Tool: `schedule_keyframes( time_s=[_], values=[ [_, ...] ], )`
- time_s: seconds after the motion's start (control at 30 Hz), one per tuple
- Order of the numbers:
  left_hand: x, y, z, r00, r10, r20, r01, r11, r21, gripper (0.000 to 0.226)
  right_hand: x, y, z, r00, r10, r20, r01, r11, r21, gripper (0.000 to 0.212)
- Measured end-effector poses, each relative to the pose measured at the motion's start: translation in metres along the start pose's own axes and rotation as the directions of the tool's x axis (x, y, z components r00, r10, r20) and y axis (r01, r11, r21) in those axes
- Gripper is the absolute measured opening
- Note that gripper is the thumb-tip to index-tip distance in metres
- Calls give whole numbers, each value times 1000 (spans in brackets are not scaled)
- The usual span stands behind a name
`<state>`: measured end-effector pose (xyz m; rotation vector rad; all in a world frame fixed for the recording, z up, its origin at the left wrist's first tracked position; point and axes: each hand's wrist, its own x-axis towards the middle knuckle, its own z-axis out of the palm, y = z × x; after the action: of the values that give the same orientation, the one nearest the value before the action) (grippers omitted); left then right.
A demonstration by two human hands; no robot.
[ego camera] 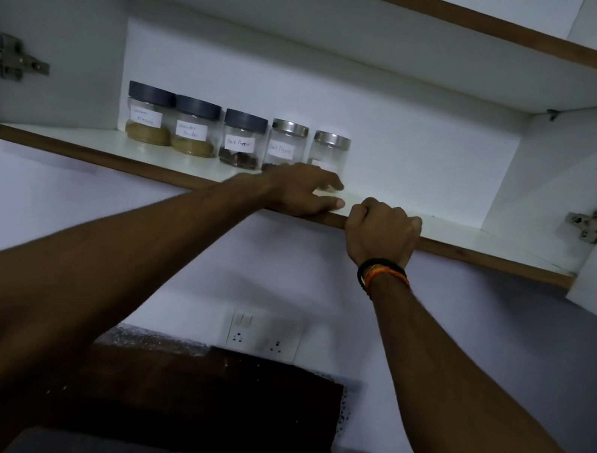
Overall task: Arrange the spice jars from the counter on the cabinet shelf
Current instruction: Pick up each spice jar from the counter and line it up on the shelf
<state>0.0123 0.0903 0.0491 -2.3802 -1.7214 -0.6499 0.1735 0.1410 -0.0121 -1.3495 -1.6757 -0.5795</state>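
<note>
Five clear glass spice jars stand in a row at the back left of the white cabinet shelf with a brown wooden edge (103,154): three dark-lidded jars (147,119) (195,126) (242,139) on the left, two of them holding tan powder and the third labelled black pepper, then two silver-lidded jars (286,147) (329,152) to their right. The left hand (305,190) lies flat on the shelf just in front of the silver-lidded jars, fingers loose and grasping nothing. The right hand (381,230), with a black and orange wristband (383,274), is clenched over the shelf's front edge just beside the left. Below, a white wall socket plate (263,335) sits above a dark worktop (204,400).
</note>
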Motion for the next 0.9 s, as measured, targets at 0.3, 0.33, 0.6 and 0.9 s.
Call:
schedule_keyframes(
  time_s=[0.3,0.33,0.6,0.9],
  values=[
    [-94,43,62,939,209,-274,-216,976,4,53,-89,6,-22,996,-85,34,71,950,303,67],
    [-101,44,71,925,208,-318,-226,974,-19,53,-98,3,-22,998,-55,29,42,936,350,69],
    [-172,43,179,999,-15,43,25,965,-261,61,-248,28,3,859,11,513,-179,943,280,46],
    [-271,70,309,873,-53,485,339,782,-523,35,-386,61,3,512,120,851,-282,959,35,24]
  ],
)
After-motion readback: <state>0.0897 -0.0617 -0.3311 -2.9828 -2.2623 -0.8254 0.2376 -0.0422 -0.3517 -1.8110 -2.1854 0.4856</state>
